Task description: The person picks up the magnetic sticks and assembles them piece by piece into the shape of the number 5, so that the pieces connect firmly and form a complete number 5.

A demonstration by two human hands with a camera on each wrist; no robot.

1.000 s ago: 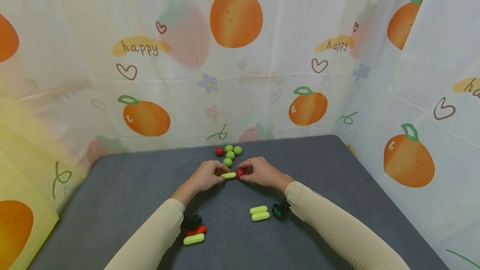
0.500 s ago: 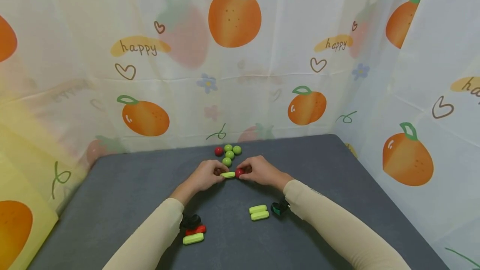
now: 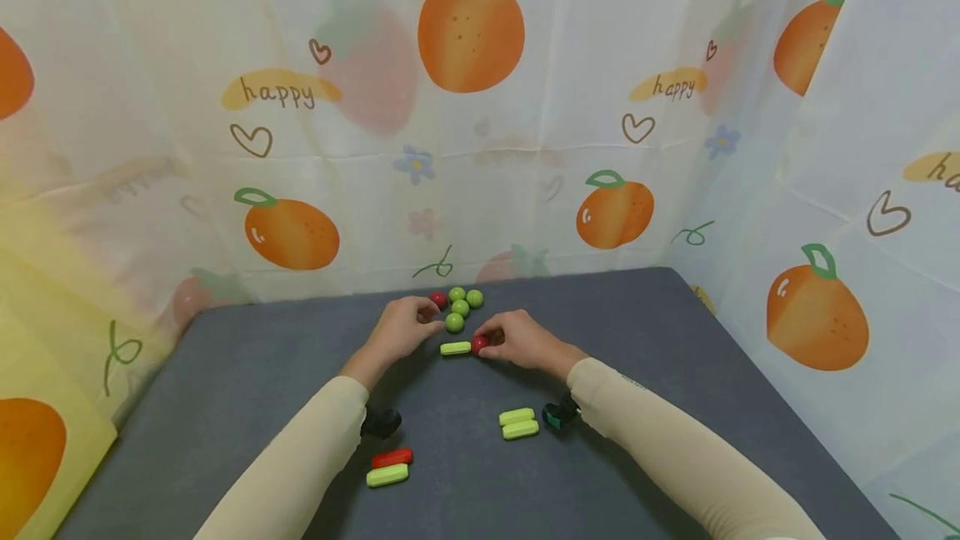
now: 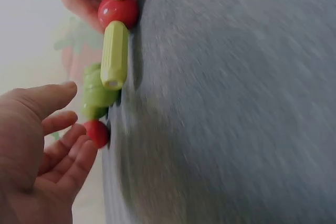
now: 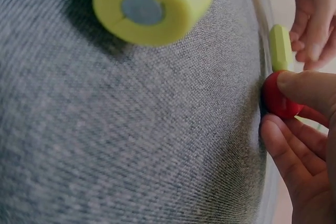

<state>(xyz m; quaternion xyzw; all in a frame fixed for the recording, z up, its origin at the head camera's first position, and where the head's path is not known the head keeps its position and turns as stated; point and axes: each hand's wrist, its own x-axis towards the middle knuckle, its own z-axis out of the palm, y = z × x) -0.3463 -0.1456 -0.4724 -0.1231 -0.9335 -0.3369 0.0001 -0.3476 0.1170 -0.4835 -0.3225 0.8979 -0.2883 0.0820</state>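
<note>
My right hand (image 3: 525, 342) pinches a red ball (image 3: 478, 345) between thumb and fingers, low over the dark tabletop. Against that ball's left side lies the end of a yellow-green rod (image 3: 455, 348); the left wrist view shows the rod (image 4: 114, 56) in line with the ball. My left hand (image 3: 397, 327) holds nothing, its fingers loosely bent and apart from the rod. Its fingertips are close to a second red ball (image 3: 438, 300) and a cluster of several green balls (image 3: 460, 307) behind the rod.
Two yellow-green rods (image 3: 519, 424) lie side by side near my right wrist. By my left forearm are a red rod (image 3: 392, 458) and another yellow-green rod (image 3: 387, 475). A fruit-printed curtain (image 3: 480, 190) hangs behind the dark table (image 3: 600, 307).
My left hand has let go of the yellow-green rod and moved back and left toward the ball cluster. The rod stays at the red ball, which my right hand still pinches.
</note>
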